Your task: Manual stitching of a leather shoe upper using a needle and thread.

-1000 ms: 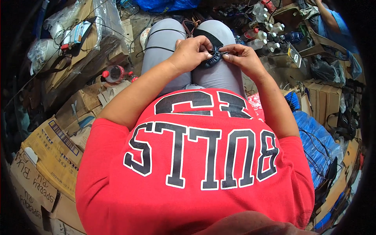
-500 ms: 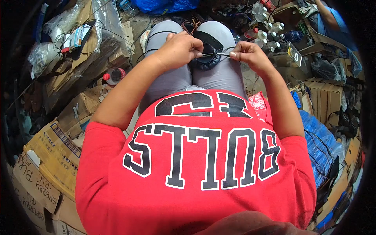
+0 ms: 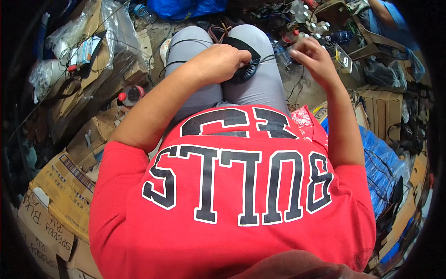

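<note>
The left hand (image 3: 223, 63) is pressing a small black part (image 3: 246, 72) on the lap; the right hand (image 3: 309, 56) is pinching its thin wire (image 3: 274, 59), stretching rightward.

Flattened brown cardboard boxes (image 3: 60, 195) with dark print lie near left, stacked and overlapping; farther left, clear plastic bags (image 3: 114, 32) rest on more cardboard, one showing a small blue, white and orange packet (image 3: 83, 50); on the right stands a brown carton (image 3: 385, 107); far right, a small black and yellow packet (image 3: 344, 59) lies beside clear plastic bottles (image 3: 316, 29).
</note>
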